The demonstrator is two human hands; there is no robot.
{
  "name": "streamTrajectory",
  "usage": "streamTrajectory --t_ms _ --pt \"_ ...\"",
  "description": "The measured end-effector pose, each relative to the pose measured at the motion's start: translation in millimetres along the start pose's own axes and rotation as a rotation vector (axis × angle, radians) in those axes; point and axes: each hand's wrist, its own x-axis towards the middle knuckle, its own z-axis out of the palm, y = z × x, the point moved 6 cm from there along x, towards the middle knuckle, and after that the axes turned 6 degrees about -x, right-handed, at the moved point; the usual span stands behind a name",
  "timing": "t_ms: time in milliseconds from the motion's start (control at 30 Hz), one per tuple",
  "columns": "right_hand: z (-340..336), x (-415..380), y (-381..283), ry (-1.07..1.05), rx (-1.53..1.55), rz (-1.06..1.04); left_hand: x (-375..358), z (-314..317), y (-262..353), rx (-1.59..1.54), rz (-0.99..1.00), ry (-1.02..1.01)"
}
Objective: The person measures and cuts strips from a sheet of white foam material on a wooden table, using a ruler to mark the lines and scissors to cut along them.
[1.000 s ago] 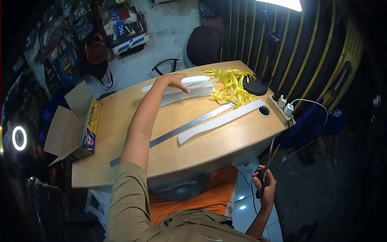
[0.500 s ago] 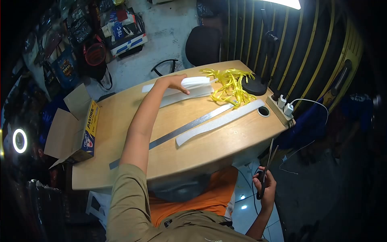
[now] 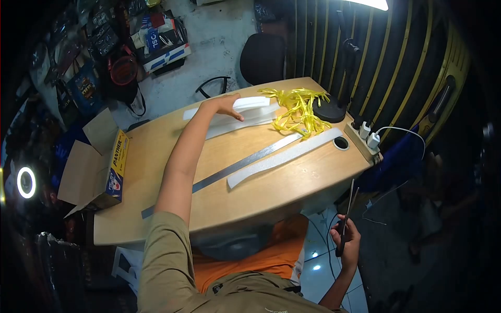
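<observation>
White foam strips (image 3: pixel 255 102) lie in a small stack near the far edge of the table. My left hand (image 3: pixel 224 107) reaches over them, thumb on the near side and fingers on the far side, closed around the top strips. Low at the right, off the table's front edge, my right hand (image 3: pixel 348 239) grips a pair of scissors (image 3: pixel 352 201), blades pointing up and slightly apart. A single white foam strip (image 3: pixel 284 159) lies nearer to me, beside a long metal ruler (image 3: pixel 229 169). Yellow plastic ribbon (image 3: pixel 300 112) is heaped at the strips' right end.
An open cardboard box (image 3: pixel 117 167) stands at the table's left end. At the right are a lamp base (image 3: pixel 330 112), a power strip (image 3: pixel 365 143) with plugs and a cable hole (image 3: pixel 341 143). A dark chair (image 3: pixel 262 60) stands behind the table (image 3: pixel 198 214).
The scissor blades have come closer together, and my right hand has shifted slightly right. My left hand stays at the foam strips, which have moved very slightly.
</observation>
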Motion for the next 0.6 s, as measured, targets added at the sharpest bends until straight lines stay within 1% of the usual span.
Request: streamTrajectory --t_ms 133,400,533,600 --pt "-4 0 -3 0.017 0.003 -0.016 -2 -2 1 -0.011 0.008 0.012" --pt "-4 0 -3 0.014 0.002 -0.008 -9 -8 8 -0.001 -0.052 0.023" --pt "-5 0 -2 -0.004 -0.031 -0.012 -7 -6 5 -0.007 -0.054 0.001" --pt "-4 0 -2 -0.007 -0.025 -0.004 -8 -7 7 -0.013 -0.022 0.018"
